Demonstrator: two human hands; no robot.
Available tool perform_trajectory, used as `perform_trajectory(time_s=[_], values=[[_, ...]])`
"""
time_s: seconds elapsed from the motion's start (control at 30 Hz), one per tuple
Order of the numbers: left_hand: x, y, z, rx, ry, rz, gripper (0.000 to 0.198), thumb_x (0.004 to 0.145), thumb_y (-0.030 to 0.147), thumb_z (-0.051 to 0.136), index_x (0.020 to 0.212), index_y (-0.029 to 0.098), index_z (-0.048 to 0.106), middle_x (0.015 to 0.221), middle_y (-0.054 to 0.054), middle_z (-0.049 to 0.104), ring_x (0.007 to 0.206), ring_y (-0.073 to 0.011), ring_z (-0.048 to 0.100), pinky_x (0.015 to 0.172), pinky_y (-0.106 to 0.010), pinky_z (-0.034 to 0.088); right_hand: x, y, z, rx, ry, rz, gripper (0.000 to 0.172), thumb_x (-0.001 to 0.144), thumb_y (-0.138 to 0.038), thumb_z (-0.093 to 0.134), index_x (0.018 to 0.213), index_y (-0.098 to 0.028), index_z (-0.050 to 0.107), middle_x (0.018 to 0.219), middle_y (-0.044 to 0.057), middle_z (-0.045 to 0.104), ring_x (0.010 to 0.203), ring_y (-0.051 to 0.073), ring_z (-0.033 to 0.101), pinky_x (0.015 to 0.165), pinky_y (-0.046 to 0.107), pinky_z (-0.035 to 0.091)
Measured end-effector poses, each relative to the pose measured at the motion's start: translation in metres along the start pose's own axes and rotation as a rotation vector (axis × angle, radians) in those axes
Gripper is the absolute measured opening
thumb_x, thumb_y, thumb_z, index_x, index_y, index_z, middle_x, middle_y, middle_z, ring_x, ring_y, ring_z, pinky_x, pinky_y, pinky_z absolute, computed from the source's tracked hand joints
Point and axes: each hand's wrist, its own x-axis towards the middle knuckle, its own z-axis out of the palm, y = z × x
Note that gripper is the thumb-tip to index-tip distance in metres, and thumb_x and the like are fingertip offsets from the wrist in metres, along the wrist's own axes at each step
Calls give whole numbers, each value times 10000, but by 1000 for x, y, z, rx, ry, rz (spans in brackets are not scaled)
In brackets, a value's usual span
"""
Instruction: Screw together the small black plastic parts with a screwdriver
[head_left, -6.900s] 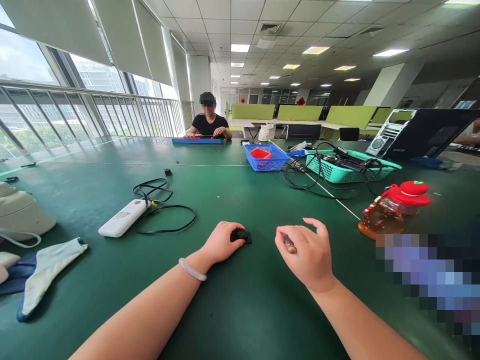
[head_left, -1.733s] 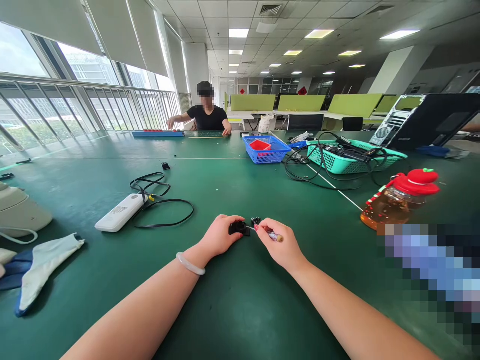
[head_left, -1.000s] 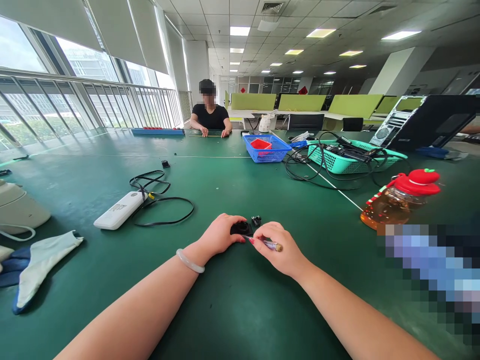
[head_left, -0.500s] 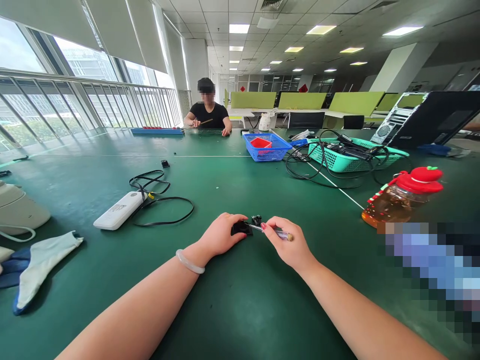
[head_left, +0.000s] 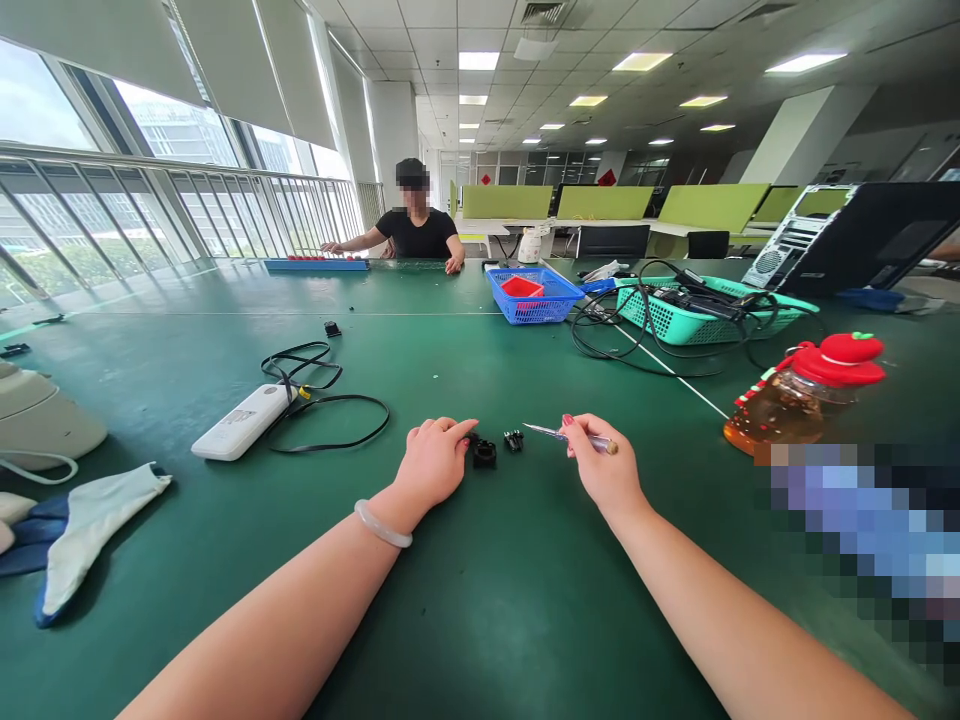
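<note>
In the head view, my right hand (head_left: 604, 460) grips a slim screwdriver (head_left: 549, 432) with a clear handle, its metal tip pointing left above the table. My left hand (head_left: 433, 462), wearing a pale bangle, pinches a small black part (head_left: 472, 437) between index finger and thumb; most of it is hidden. Right beside those fingers, a black square piece with a round opening (head_left: 485, 455) lies on the green table. Between it and the screwdriver tip sits a small black cluster with shiny metal bits (head_left: 514, 440).
A white power bank (head_left: 244, 422) with a looped black cable lies left. Gloves (head_left: 97, 530) rest at far left. Blue basket (head_left: 536, 296), green basket (head_left: 652, 315) with cables, red-lidded bottle (head_left: 802, 395) and computer case (head_left: 862, 240) stand right. Opposite sits a person (head_left: 418, 235).
My right hand has drawn the screwdriver right, away from the black square piece. My left hand has shifted left off that piece, exposing it. The person opposite has reached toward the blue tray.
</note>
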Motion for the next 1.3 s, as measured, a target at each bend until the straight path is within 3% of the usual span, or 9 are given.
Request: perform_trajectory(time_s=[0.13, 0.27, 0.43, 0.53, 0.7, 0.9, 1.13, 1.3], values=[[-1, 1, -3, 68, 8, 8, 297, 872, 285, 515, 1086, 280, 719, 1075, -81, 686, 1033, -293, 563, 977, -523, 399, 2, 6, 1, 6, -29, 25, 462, 804, -639, 562, 644, -207, 596, 527, -19, 488, 493, 124, 451, 459, 246, 353], [-1, 4, -5, 6, 66, 10, 266, 854, 241, 498, 971, 250, 736, 1103, -71, 675, 1092, -273, 554, 1021, -469, 419, 1, 4, 0, -21, -31, 14, 467, 813, -630, 558, 624, -205, 589, 520, -18, 487, 483, 121, 443, 455, 244, 347], [-3, 7, -2, -171, -43, 250, 420, 898, 358, 512, 1299, 239, 551, 1342, -69, 570, 1277, -253, 470, 1124, -440, 363, -1, 1, 0, -39, -45, 19, 464, 840, -591, 535, 574, -212, 539, 484, -29, 444, 463, 117, 405, 452, 250, 321], [-5, 7, -1, -154, -143, 312, 468, 903, 360, 535, 1358, 259, 497, 1383, -66, 549, 1318, -265, 438, 1143, -466, 333, -2, 1, 0, -36, -72, 6, 474, 866, -558, 512, 541, -213, 508, 465, -33, 409, 468, 121, 401, 473, 261, 305], [-6, 7, -1, -145, -158, 302, 481, 909, 409, 531, 1368, 273, 485, 1370, -75, 557, 1299, -270, 456, 1124, -483, 346, -4, 1, 0, -1, -25, -2, 470, 882, -541, 499, 543, -215, 496, 469, -38, 389, 460, 121, 383, 476, 271, 286], [-11, 23, 4, -83, -146, 252, 561, 868, 525, 562, 1384, 328, 465, 1431, -89, 490, 1340, -329, 388, 1102, -597, 294, -7, 0, 3, 71, -143, -14, 472, 871, -531, 525, 527, -208, 513, 470, -31, 424, 466, 119, 419, 486, 268, 337], [-20, 45, 5, -29, -175, 224, 249, 930, 383, 508, 1121, 288, 638, 1243, -61, 603, 1182, -276, 508, 1086, -613, 279, 1, 16, 3, 345, -11, 21, 473, 846, -493, 559, 484, -195, 498, 515, -7, 465, 463, 108, 399, 414, 251, 260], [-32, 42, -3, -36, -217, 232, 210, 938, 348, 501, 1089, 293, 636, 1229, -46, 604, 1189, -264, 500, 1096, -607, 267, -2, 14, -1, 153, 9, -104, 428, 868, -420, 547, 505, -197, 508, 489, -24, 415, 467, 108, 374, 453, 260, 286]])
